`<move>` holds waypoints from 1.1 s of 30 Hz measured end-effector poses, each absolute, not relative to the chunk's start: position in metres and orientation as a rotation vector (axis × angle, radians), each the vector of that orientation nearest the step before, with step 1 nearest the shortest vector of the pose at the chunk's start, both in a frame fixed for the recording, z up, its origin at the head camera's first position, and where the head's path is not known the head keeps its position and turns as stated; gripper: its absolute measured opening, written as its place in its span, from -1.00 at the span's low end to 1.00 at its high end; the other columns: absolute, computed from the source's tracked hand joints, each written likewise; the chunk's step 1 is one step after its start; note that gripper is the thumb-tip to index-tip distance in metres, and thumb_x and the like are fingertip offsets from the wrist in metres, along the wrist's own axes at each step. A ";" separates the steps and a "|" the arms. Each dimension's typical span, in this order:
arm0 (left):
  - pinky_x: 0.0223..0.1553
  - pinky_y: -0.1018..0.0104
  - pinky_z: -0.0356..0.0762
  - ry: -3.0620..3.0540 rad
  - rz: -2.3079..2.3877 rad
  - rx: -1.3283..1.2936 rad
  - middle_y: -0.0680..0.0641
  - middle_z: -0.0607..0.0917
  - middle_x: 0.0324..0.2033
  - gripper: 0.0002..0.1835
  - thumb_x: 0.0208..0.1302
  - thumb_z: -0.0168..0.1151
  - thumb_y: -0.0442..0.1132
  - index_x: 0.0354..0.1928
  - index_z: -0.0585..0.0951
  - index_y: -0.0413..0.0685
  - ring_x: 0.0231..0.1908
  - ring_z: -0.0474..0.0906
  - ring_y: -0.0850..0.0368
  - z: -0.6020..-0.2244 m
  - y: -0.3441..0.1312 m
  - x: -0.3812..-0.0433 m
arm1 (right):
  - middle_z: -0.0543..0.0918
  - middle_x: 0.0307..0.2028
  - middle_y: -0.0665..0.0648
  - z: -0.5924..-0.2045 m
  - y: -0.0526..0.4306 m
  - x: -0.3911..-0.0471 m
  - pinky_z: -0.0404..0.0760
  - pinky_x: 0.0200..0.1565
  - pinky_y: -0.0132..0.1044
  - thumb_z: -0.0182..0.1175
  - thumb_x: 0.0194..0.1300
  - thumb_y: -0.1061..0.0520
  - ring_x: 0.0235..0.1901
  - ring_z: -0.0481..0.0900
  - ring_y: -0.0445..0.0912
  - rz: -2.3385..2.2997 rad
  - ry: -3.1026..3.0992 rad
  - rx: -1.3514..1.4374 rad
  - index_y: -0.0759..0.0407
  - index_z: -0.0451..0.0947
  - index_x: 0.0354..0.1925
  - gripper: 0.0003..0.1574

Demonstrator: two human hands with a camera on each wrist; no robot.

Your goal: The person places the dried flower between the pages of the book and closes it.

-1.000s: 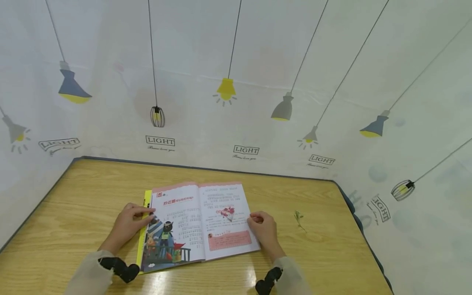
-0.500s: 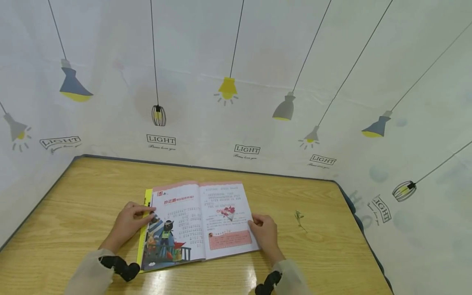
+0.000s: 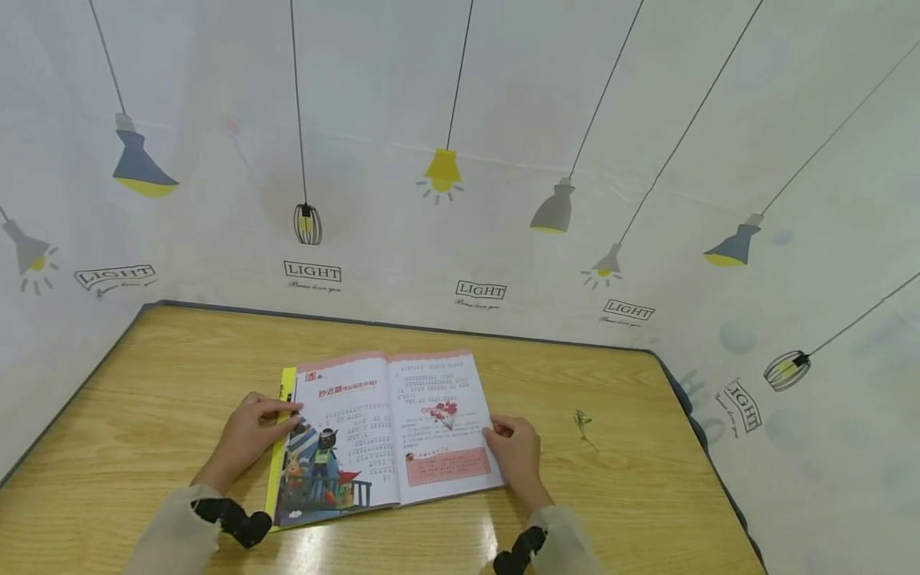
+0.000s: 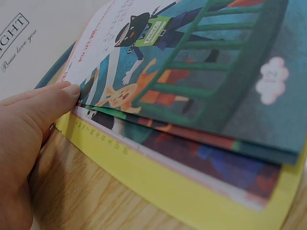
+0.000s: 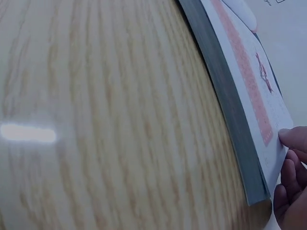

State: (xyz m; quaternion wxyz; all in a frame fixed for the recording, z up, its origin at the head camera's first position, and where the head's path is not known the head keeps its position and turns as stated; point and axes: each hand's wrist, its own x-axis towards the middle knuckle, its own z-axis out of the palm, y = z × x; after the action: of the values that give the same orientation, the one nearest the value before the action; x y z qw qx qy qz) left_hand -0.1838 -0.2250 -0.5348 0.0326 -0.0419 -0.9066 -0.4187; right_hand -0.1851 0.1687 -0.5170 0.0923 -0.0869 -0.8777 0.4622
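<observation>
An open illustrated book lies on the wooden table, with a cartoon cat in a police vest on its left page and pink flowers on its right page. My left hand rests at the book's left edge. In the left wrist view, the extended fingertips of that hand touch the page edge above the yellow cover. At the opposite edge, my right hand holds the right side of the book. Its thumb lies on the page in the right wrist view, with the other fingers curled beside and below the edge.
A small green sprig lies on the table to the right of the book. Behind the table hangs a pale cloth printed with lamps. Black straps circle both sleeves.
The right hand shifts very slightly down along the book's edge. The left hand and the book stay in place, the pages still open at the same spread.
</observation>
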 end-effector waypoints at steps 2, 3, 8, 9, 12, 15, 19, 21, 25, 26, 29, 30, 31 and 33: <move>-0.24 0.14 0.26 -2.788 -1.291 -0.127 -0.15 0.42 -0.23 -0.61 0.19 0.23 -0.01 -0.06 0.65 -0.13 -0.25 0.32 0.03 -0.535 -0.225 -0.184 | 0.58 -0.49 0.09 -0.518 0.169 -0.187 0.46 -0.39 -0.28 0.33 -0.03 0.31 -0.46 0.47 -0.12 1.398 -2.589 -0.284 0.32 0.66 -0.24 -0.72; -0.24 0.14 0.26 -2.788 -1.294 -0.126 -0.15 0.41 -0.23 -0.61 0.19 0.23 -0.02 -0.05 0.65 -0.13 -0.25 0.32 0.03 -0.535 -0.226 -0.184 | 0.59 -0.49 0.09 -0.519 0.169 -0.188 0.47 -0.39 -0.28 0.33 -0.04 0.32 -0.46 0.48 -0.12 1.410 -2.583 -0.296 0.31 0.66 -0.25 -0.72; -0.24 0.14 0.25 -2.789 -1.302 -0.122 -0.15 0.41 -0.22 -0.60 0.19 0.23 -0.02 -0.05 0.65 -0.14 -0.25 0.31 0.03 -0.535 -0.226 -0.184 | 0.61 -0.49 0.08 -0.521 0.169 -0.192 0.47 -0.37 -0.29 0.32 -0.04 0.34 -0.44 0.50 -0.12 1.464 -2.558 -0.345 0.29 0.67 -0.26 -0.74; -0.24 0.14 0.25 -2.787 -1.304 -0.123 -0.15 0.41 -0.22 -0.61 0.19 0.23 -0.02 -0.05 0.65 -0.14 -0.25 0.31 0.03 -0.535 -0.226 -0.184 | 0.61 -0.49 0.09 -0.521 0.168 -0.192 0.48 -0.37 -0.29 0.32 -0.03 0.34 -0.43 0.50 -0.12 1.470 -2.554 -0.345 0.29 0.67 -0.26 -0.74; -0.24 0.14 0.25 -2.783 -1.310 -0.122 -0.15 0.41 -0.22 -0.61 0.19 0.23 -0.02 -0.06 0.65 -0.14 -0.25 0.31 0.03 -0.535 -0.226 -0.184 | 0.62 -0.49 0.09 -0.517 0.168 -0.191 0.49 -0.36 -0.29 0.31 -0.03 0.33 -0.43 0.51 -0.11 1.471 -2.551 -0.343 0.29 0.67 -0.27 -0.75; -0.23 0.14 0.25 -2.782 -1.306 -0.119 -0.15 0.42 -0.22 -0.61 0.18 0.24 -0.03 -0.06 0.65 -0.13 -0.25 0.31 0.03 -0.535 -0.226 -0.184 | 0.62 -0.49 0.09 -0.516 0.168 -0.191 0.49 -0.37 -0.29 0.31 -0.03 0.33 -0.43 0.52 -0.11 1.451 -2.561 -0.332 0.29 0.68 -0.28 -0.77; -0.24 0.14 0.25 -2.784 -1.299 -0.125 -0.15 0.42 -0.22 -0.61 0.18 0.24 -0.02 -0.06 0.65 -0.14 -0.24 0.31 0.03 -0.535 -0.225 -0.183 | 0.63 -0.50 0.07 -0.516 0.170 -0.191 0.48 -0.39 -0.31 0.32 -0.03 0.32 -0.45 0.52 -0.13 1.401 -2.591 -0.318 0.28 0.69 -0.30 -0.79; -0.24 0.14 0.24 -2.784 -1.303 -0.125 -0.15 0.42 -0.22 -0.60 0.18 0.24 -0.01 -0.06 0.65 -0.14 -0.25 0.31 0.03 -0.535 -0.225 -0.183 | 0.63 -0.51 0.07 -0.517 0.171 -0.191 0.48 -0.40 -0.32 0.33 -0.03 0.32 -0.46 0.52 -0.14 1.380 -2.596 -0.309 0.27 0.69 -0.31 -0.80; -0.25 0.16 0.23 -2.783 -1.309 -0.120 -0.15 0.42 -0.23 -0.59 0.18 0.23 0.00 -0.05 0.65 -0.13 -0.25 0.30 0.03 -0.536 -0.225 -0.185 | 0.63 -0.52 0.07 -0.517 0.171 -0.191 0.49 -0.42 -0.33 0.33 -0.03 0.33 -0.48 0.53 -0.15 1.354 -2.589 -0.277 0.26 0.69 -0.33 -0.81; -0.25 0.16 0.23 -2.783 -1.311 -0.119 -0.15 0.42 -0.23 -0.59 0.18 0.23 0.01 -0.05 0.65 -0.13 -0.25 0.30 0.03 -0.536 -0.225 -0.185 | 0.64 -0.53 0.07 -0.517 0.171 -0.191 0.49 -0.43 -0.33 0.33 -0.03 0.33 -0.49 0.53 -0.15 1.353 -2.583 -0.271 0.27 0.69 -0.33 -0.81; -0.25 0.16 0.23 -2.783 -1.305 -0.117 -0.15 0.42 -0.22 -0.59 0.18 0.23 0.01 -0.05 0.65 -0.13 -0.25 0.30 0.04 -0.536 -0.226 -0.185 | 0.64 -0.52 0.08 -0.515 0.171 -0.191 0.49 -0.43 -0.33 0.34 -0.04 0.34 -0.49 0.53 -0.14 1.361 -2.565 -0.259 0.28 0.69 -0.33 -0.81; -0.25 0.16 0.23 -2.783 -1.304 -0.118 -0.15 0.42 -0.22 -0.59 0.18 0.23 0.01 -0.05 0.65 -0.13 -0.25 0.30 0.04 -0.536 -0.225 -0.185 | 0.63 -0.52 0.08 -0.515 0.171 -0.190 0.49 -0.44 -0.34 0.34 -0.03 0.34 -0.49 0.53 -0.15 1.363 -2.561 -0.259 0.27 0.69 -0.34 -0.82; -0.26 0.16 0.23 -2.785 -1.304 -0.117 -0.15 0.42 -0.22 -0.58 0.18 0.23 0.01 -0.05 0.65 -0.13 -0.25 0.30 0.04 -0.536 -0.225 -0.185 | 0.63 -0.52 0.07 -0.515 0.171 -0.190 0.49 -0.44 -0.34 0.34 -0.03 0.34 -0.49 0.53 -0.15 1.367 -2.558 -0.264 0.26 0.69 -0.35 -0.83; -0.26 0.16 0.23 -2.789 -1.301 -0.115 -0.15 0.43 -0.22 -0.58 0.17 0.23 0.02 -0.05 0.65 -0.13 -0.25 0.30 0.04 -0.536 -0.225 -0.185 | 0.63 -0.52 0.07 -0.515 0.171 -0.190 0.48 -0.44 -0.35 0.35 -0.02 0.33 -0.49 0.52 -0.15 1.378 -2.554 -0.272 0.25 0.69 -0.37 -0.86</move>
State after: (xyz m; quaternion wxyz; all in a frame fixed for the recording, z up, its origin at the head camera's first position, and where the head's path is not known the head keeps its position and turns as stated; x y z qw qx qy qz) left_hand -0.1846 -0.2249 -0.5358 0.0311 -0.0373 -0.9052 -0.4223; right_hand -0.1903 0.1707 -0.5148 0.1134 -0.0927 -0.8706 0.4697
